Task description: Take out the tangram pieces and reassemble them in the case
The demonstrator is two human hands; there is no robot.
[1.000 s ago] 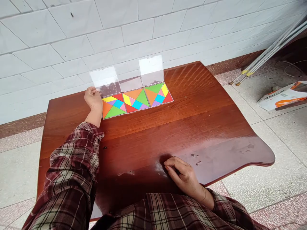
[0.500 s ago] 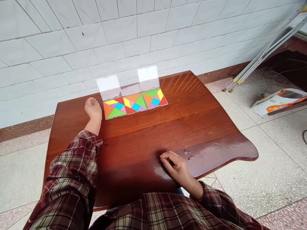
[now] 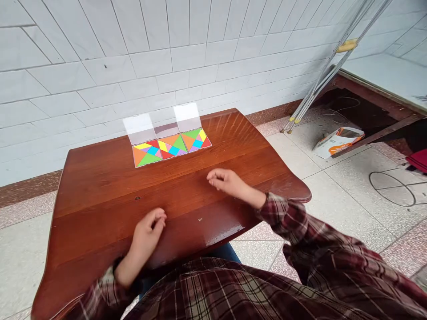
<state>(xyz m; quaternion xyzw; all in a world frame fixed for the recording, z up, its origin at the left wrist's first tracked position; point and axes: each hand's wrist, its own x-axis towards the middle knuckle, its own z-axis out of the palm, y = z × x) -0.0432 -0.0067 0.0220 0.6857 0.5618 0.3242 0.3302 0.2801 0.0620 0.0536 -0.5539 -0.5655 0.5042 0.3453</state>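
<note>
Three square tangram puzzles [image 3: 160, 149] lie joined in a row at the back of the wooden table, their coloured pieces filling each square. Clear lids stand raised behind them; the left lid [image 3: 137, 125] and the right lid [image 3: 187, 116] look whitish with glare. My right hand [image 3: 225, 180] hovers over the table's middle, in front of and to the right of the puzzles. Its fingers curl loosely, with a gap to the thumb and nothing visible in them. Nearer the front edge, my left hand [image 3: 150, 229] is also loosely curled, thumb apart from the fingers, holding nothing visible.
The table [image 3: 100, 191] stands against a white tiled wall [image 3: 147, 66]. To the right, crutches [image 3: 307, 98] lean beside another table [image 3: 376, 89]. A white and orange bag [image 3: 336, 141] sits on the floor, near a dark wire ring [image 3: 393, 189].
My left hand has come back from beside the puzzles to near the front edge. My right hand has moved forward over the table. The view has shifted to the right.
</note>
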